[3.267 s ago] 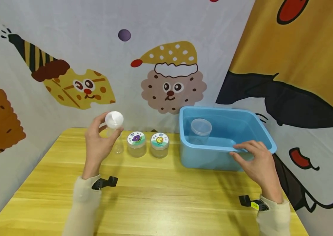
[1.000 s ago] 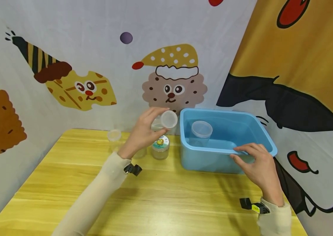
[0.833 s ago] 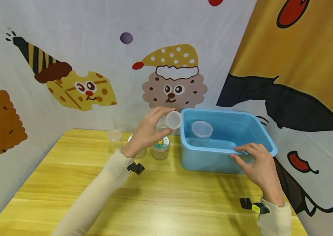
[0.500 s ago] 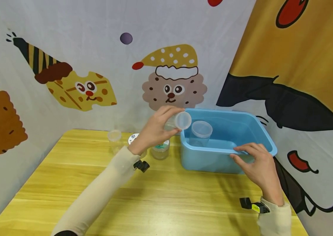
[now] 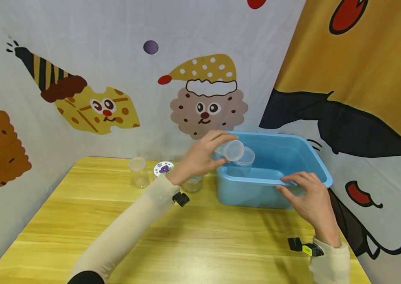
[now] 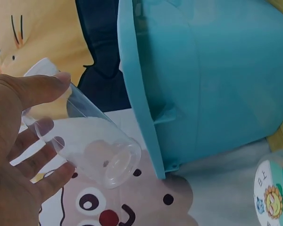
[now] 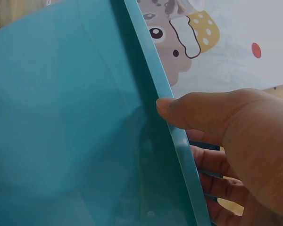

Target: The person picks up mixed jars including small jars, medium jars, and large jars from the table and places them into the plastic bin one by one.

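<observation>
My left hand grips a clear plastic jar with a translucent white lid, tilted over the left end of the blue plastic bin. In the left wrist view, thumb and fingers wrap the lidded end of this see-through jar, its bottom pointing away. Inside the bin a larger clear lidded jar stands upright, partly covered by the held one. My right hand pinches the bin's front rim; in the right wrist view, the thumb lies on the rim with the fingers beyond it.
On the wooden table, left of the bin, stand a slim clear jar, a jar with a purple-flower lid and a jar with a sunflower label, these last two partly behind my left arm. A cartoon-printed cloth hangs behind.
My left hand has carried a clear jar from the left side of the table rightward, past the other jars, to over the bin. The right hand stays at the bin's rim.
</observation>
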